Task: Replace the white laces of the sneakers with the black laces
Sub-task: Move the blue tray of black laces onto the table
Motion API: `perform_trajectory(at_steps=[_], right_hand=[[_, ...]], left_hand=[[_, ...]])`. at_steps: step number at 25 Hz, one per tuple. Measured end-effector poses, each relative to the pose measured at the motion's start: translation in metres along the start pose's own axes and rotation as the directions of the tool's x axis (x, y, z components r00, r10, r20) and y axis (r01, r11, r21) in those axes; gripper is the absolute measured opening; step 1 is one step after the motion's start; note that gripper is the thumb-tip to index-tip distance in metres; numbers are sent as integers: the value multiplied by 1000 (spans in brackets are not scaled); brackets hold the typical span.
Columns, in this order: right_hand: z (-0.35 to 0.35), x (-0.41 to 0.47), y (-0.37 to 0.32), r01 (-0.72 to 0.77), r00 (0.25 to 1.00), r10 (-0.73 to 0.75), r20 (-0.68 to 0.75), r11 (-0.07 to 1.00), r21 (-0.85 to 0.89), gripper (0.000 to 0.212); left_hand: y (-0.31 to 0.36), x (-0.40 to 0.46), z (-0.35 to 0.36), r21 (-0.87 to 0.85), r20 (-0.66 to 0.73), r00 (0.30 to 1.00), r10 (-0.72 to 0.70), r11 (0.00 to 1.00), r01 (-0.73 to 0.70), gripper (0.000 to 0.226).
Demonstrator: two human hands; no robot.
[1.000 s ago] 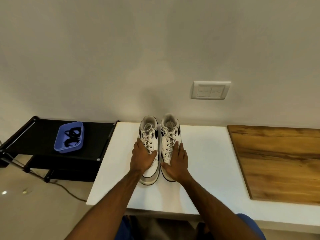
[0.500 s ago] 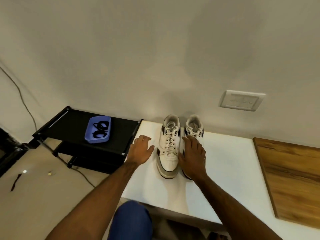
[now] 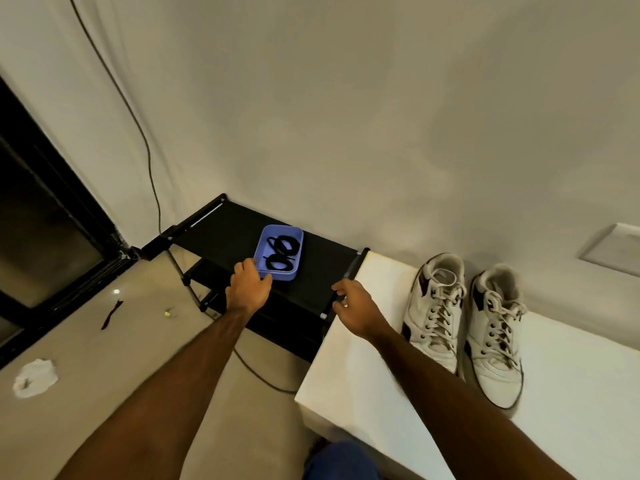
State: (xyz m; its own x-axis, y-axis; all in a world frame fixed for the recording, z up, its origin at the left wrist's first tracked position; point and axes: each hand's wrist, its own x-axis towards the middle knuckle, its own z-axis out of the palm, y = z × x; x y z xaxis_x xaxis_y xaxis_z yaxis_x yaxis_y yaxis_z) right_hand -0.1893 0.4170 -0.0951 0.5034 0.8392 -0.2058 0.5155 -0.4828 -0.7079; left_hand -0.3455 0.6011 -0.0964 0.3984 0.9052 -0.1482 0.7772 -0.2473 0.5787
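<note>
- White table [image 3: 571, 393] fills the lower right, its left edge butting against the black shelf rack.
- Black shelf rack [image 3: 221, 233] stands lower than the table, against the wall, with a dark cable [image 3: 149, 161] running down the wall behind it.
- Sneakers sit side by side on the table near the wall, toes toward the person: the left sneaker [image 3: 434, 310] and the right sneaker [image 3: 495, 334], touching or nearly so, both threaded with white laces [image 3: 440, 306].
- Right forearm crosses the table in front of the left sneaker's toe; the sneakers lie to the right of both hands.
- Left hand [image 3: 247, 287] reaches over the rack's top, fingers bent at the near left corner of the blue tray [image 3: 296, 252]; whether they grip the rim or only touch it cannot be told.
- Right hand [image 3: 356, 306] hovers over the table's left edge beside the rack, fingers loosely curled, holding nothing, apart from the tray.
- Blue tray rests on the rack's top shelf, between the two hands and slightly beyond them.
- Black laces [image 3: 282, 254] lie in two coiled bundles inside the tray, just past the left hand's fingertips.
- Crumpled white scrap [image 3: 34, 377] lies on the floor at lower left.
</note>
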Motion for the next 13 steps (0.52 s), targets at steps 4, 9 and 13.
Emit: perform_trajectory(at_steps=[4, 9, 13], right_hand=[[31, 58, -10, -63, 995, 56, 79, 993, 100, 40], [58, 98, 1, -118, 988, 97, 121, 976, 183, 48], [54, 92, -1, -174, 981, 140, 137, 945, 278, 53]], left_hand=[[-26, 61, 9, -215, 79, 988, -133, 965, 147, 56], [-34, 97, 34, -323, 120, 973, -199, 919, 227, 33], [-27, 84, 31, -466, 104, 974, -203, 855, 228, 25]])
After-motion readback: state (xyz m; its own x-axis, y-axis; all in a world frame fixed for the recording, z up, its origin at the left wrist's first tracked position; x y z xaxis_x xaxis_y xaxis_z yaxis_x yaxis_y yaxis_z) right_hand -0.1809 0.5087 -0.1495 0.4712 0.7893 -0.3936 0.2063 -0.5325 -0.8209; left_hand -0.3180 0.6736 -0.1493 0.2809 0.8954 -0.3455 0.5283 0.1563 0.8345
